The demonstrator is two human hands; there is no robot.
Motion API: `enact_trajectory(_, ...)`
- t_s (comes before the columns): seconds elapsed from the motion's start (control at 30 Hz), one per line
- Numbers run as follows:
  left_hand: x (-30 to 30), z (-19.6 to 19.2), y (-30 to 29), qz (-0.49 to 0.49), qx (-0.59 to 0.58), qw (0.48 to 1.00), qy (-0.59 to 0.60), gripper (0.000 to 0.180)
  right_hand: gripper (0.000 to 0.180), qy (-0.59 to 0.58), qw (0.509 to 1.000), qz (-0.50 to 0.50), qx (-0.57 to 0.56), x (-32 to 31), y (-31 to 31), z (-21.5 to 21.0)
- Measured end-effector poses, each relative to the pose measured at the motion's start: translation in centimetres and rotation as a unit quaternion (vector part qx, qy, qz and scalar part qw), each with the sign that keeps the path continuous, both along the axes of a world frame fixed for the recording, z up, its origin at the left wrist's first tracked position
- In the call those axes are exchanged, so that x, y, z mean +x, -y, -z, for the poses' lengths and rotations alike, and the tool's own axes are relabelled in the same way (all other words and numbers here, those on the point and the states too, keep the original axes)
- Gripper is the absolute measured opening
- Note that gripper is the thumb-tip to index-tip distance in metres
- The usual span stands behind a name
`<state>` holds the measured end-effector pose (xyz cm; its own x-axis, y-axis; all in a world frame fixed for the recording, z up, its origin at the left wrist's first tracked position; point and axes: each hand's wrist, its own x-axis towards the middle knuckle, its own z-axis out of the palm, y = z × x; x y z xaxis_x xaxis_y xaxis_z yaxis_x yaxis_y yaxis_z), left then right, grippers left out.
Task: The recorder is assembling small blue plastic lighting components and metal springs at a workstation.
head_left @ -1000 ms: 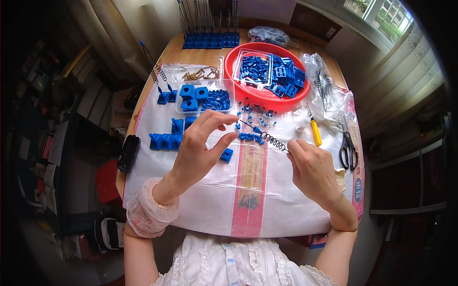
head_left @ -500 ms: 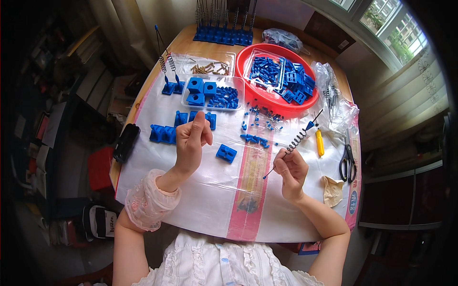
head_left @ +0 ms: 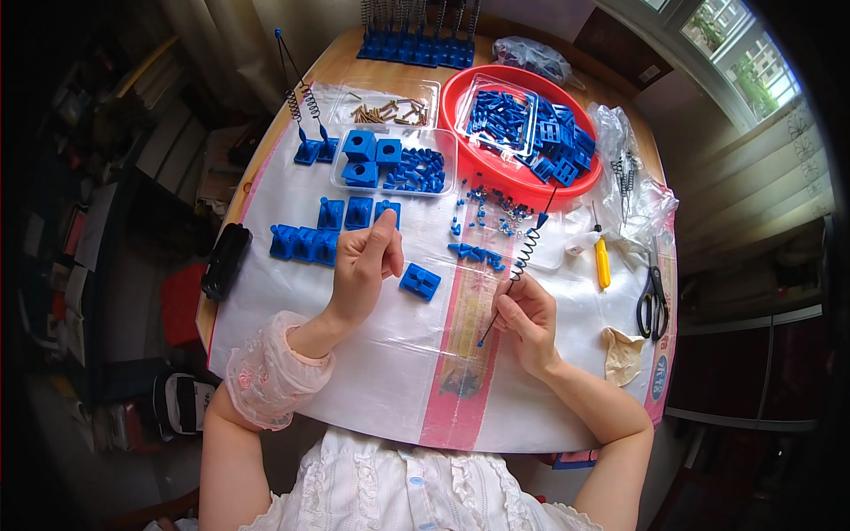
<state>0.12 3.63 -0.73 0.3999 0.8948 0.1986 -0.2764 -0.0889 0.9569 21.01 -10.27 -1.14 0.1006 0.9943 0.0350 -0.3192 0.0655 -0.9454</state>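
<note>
Spring rod [head_left: 518, 270], thin with a blue tip and a coil round its middle, sits pinched in your right hand [head_left: 529, 329], angled up and away from you over the plastic-covered surface [head_left: 292, 354], so the tip end is free.

Far left, a black box [head_left: 226, 259] hangs at the surface edge, out of your way. Next a row of blue blocks [head_left: 305, 243] is lined up side by side, handy to your left hand [head_left: 363, 270]. That hand rests on the sheet, fingers [head_left: 382, 234] curled loosely together with the tips just beside the row; I cannot tell if they hold anything.

One blue block [head_left: 420, 281] lies apart between your hands, near both. Behind it a clear tray [head_left: 394, 159] keeps more blue parts sorted, with finished upright springs [head_left: 301, 111] on blue bases just left of it.

Your right fingers [head_left: 509, 311] are closed on the rod's lower end.

Farther right, a red bowl [head_left: 522, 124] holds loose blue pieces; a yellow-handled tool [head_left: 602, 265] and black scissors [head_left: 653, 301] lie parked near the right edge.
</note>
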Motion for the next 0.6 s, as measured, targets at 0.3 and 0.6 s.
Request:
enact_trajectory(0.3,0.45,0.53,-0.16,0.005,-0.089,0.996,0.018,0.026,0.004,0.005,1.0,0.006,-0.001,-0.18,-0.23,0.24)
enact_trajectory(0.6,0.46,0.5,-0.45,0.034,-0.136,0.99,0.009,0.008,0.004,0.004,1.0,0.001,-0.005,-0.14,-0.23,0.35)
